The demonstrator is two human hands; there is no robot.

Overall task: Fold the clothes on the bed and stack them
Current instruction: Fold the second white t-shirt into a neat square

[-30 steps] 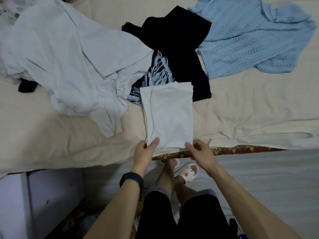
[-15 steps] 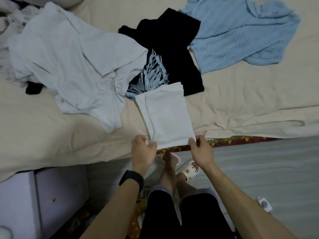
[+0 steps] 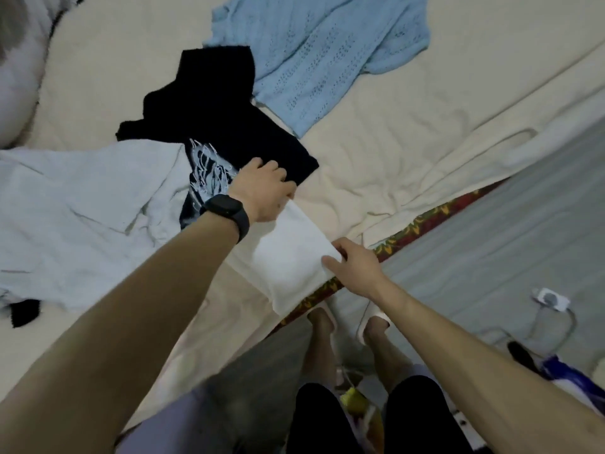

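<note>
- Folded white garment (image 3: 288,257): narrow rectangle, lying at an angle on the near bed edge.
- Black printed T-shirt (image 3: 222,126): crumpled, just beyond it.
- Light-blue knit top (image 3: 320,50): spread out, far right.
- Pale shirt (image 3: 82,217): rumpled, left.

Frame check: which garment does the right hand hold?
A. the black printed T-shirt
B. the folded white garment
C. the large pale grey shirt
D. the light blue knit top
B: the right hand pinches the near corner of the folded white garment at the bed's edge, while the left hand grips its far end, next to the black printed T-shirt.
</note>
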